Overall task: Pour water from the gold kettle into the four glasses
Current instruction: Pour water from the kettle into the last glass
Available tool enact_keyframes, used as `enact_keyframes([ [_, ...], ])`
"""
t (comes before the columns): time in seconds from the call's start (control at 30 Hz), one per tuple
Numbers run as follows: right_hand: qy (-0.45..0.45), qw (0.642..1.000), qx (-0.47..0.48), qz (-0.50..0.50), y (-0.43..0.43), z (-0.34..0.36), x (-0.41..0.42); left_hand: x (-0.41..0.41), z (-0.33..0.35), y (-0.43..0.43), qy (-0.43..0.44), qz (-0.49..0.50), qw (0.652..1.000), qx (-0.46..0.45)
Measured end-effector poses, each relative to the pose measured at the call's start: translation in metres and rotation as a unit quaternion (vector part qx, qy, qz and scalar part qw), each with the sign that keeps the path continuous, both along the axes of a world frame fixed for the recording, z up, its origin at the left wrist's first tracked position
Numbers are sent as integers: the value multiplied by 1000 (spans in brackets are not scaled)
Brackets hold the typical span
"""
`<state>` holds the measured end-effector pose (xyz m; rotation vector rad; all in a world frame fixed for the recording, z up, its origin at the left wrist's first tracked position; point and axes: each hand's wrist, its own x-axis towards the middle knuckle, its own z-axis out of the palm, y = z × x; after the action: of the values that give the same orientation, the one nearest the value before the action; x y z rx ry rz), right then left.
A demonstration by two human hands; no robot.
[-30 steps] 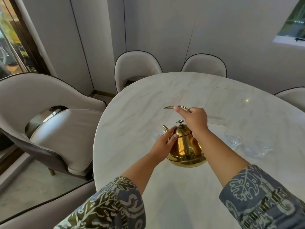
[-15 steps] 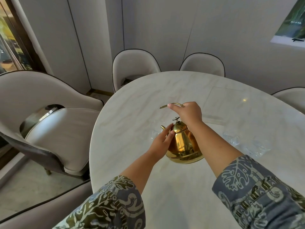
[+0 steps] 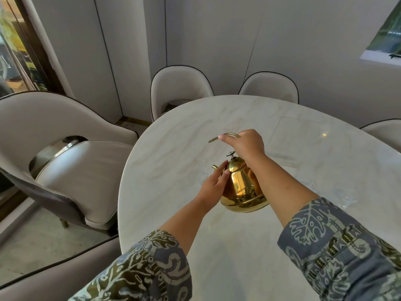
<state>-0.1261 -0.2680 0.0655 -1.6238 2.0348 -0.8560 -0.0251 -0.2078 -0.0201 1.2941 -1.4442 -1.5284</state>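
The gold kettle [image 3: 239,187] is tilted over the white marble table [image 3: 173,135], its spout pointing left and away from me. My right hand [image 3: 247,144] is closed around its curved handle above the lid knob. My left hand [image 3: 213,185] lies with straight fingers against the kettle's left side, just behind the spout. A clear glass [image 3: 202,173] stands faintly visible below the spout, partly hidden by my left hand. Two more clear glasses [image 3: 345,196] sit to the right, one of them [image 3: 310,184] partly behind my right forearm. No water stream can be made out.
Grey padded chairs surround the table: a large one at the left [image 3: 65,135], two at the far side [image 3: 181,92], one at the right edge [image 3: 382,131]. A flat clear sheet [image 3: 299,137] lies on the table beyond the kettle.
The kettle has tipped further toward its spout and risen slightly, with both hands staying on it. The camera view has shifted a little.
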Motion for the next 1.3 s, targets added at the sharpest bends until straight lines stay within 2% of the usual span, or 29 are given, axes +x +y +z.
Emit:
enact_keyframes([
  [1.3,87,995,40,35,-22,15,3,-12,8,0,81,34,996,21],
])
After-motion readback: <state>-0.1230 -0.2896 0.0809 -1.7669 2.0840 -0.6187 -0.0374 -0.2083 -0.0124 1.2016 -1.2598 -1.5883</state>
